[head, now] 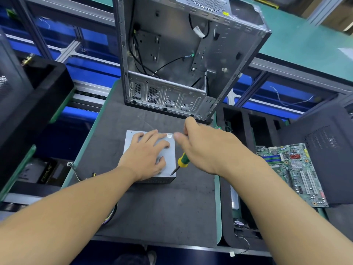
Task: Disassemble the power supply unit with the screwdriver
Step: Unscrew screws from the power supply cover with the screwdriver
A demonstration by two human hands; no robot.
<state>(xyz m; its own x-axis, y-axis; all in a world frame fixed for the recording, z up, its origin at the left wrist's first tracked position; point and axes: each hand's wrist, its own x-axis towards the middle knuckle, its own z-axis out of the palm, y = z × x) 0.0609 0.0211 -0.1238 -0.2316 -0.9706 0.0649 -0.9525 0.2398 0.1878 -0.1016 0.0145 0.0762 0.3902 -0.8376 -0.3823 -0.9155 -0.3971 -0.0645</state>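
Observation:
The grey metal power supply unit (171, 150) lies flat on the dark mat in the middle of the head view. My left hand (146, 156) rests on its top with fingers spread and pressing down. My right hand (206, 148) grips the screwdriver (182, 160), whose green and yellow handle shows below my palm. The thin metal tip points down and left and touches the unit's near right corner. The upper part of the handle is hidden inside my fist.
An open, emptied computer case (183, 54) stands upright just behind the unit. A green motherboard (294, 169) lies to the right on a black foam tray (246, 119). Black trays (38, 88) and loose cables (80, 175) sit on the left.

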